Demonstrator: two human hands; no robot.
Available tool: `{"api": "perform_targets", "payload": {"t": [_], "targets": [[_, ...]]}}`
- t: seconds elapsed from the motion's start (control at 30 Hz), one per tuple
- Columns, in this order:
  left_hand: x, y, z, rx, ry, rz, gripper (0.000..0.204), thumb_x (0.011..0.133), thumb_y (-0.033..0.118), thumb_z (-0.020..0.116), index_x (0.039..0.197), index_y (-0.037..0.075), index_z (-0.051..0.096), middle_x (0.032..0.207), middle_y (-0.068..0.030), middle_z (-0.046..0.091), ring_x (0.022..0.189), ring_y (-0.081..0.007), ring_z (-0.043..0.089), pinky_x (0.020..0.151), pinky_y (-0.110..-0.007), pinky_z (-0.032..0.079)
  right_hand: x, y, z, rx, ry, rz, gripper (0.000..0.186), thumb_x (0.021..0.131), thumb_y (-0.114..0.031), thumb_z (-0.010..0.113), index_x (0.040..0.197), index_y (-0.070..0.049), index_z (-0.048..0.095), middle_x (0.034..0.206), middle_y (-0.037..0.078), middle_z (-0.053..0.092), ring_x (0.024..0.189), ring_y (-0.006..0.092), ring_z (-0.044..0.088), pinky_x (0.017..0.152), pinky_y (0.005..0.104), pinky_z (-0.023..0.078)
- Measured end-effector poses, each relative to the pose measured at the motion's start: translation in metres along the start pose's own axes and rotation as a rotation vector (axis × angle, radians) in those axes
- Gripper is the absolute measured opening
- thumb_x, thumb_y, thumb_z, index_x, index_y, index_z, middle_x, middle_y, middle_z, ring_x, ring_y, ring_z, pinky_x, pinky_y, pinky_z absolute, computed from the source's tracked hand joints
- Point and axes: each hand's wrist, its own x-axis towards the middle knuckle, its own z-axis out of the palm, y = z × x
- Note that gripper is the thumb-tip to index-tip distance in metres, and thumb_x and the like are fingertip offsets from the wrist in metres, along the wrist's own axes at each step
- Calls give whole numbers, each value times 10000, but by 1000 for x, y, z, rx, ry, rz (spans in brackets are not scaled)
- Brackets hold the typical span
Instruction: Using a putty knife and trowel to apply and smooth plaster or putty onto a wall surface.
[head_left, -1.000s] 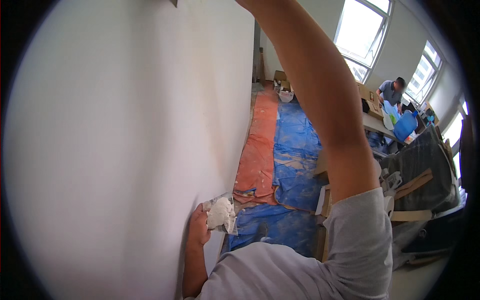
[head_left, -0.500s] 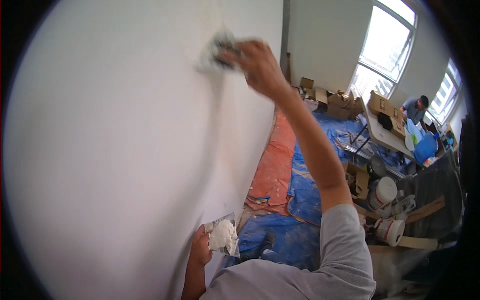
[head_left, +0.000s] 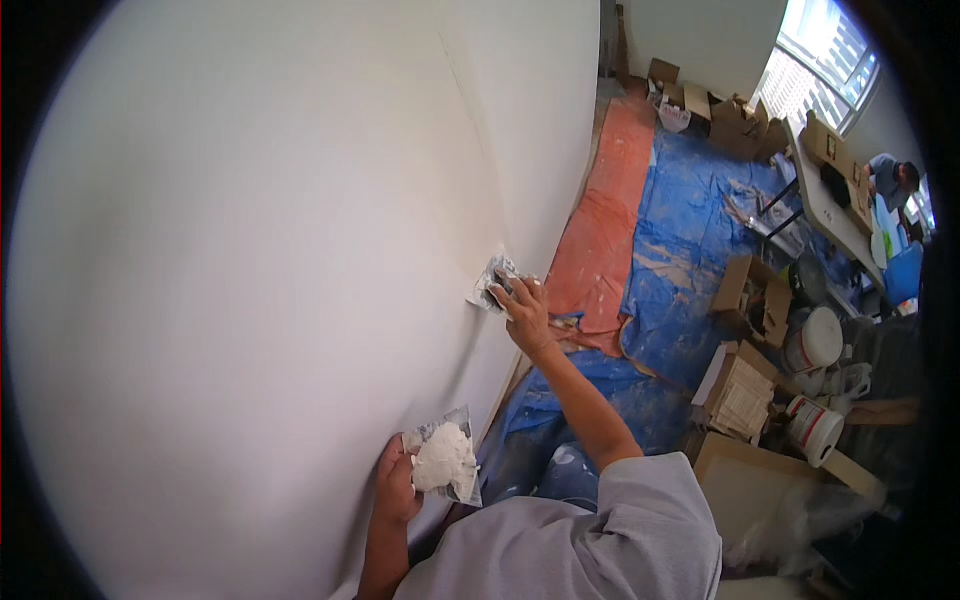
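My right hand grips a putty knife with a wide, smeared blade, which lies against the white wall. Its fingers press on the back of the blade. Down by my body, my left hand holds a flat metal plate by its left edge. A thick heap of off-white putty sits on that plate and hides most of it. Above the knife, a faint line and a beige strip run up the wall.
Blue sheeting and an orange sheet cover the floor along the wall. At right stand cardboard boxes, white buckets and a folding table. Another person bends over beyond the table.
My right hand has come down the wall with the putty knife, from high up to about mid-height. My view has tilted lower. My left hand keeps the putty plate in nearly the same place.
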Motion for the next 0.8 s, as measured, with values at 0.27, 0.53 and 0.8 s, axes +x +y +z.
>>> {"api": "perform_targets", "payload": {"t": [0.27, 0.53, 0.8], "targets": [[42, -42, 34, -95, 118, -4, 300, 974, 85, 415, 1240, 41, 548, 1187, -98, 650, 1049, -215, 669, 910, -348, 554, -86, 9, 8, 235, 16, 305, 587, 746, 111, 558, 1292, -90, 634, 1247, 125, 651, 1053, 331, 579, 946, 395, 464], [87, -22, 128, -659, 154, -168, 312, 978, 103, 405, 1255, 57, 543, 1220, -120, 627, 1083, -265, 666, 895, -381, 572, -59, -60, -178, 975, -105, 654, 494, 842, -5, 592, 1334, -33, 560, 1243, 147, 635, 1150, 262, 600, 975, 364, 452], [90, 1, 199, -646, -103, -23, 364, 1004, 242, 448, 1317, 72, 524, 1242, -113, 623, 1134, -247, 639, 950, -399, 546, -45, -74, -281, 268, -363, 67, 716, 724, 33, 723, 1393, -117, 513, 1377, 198, 484, 1285, 417, 463, 1088, 461, 399]]}}
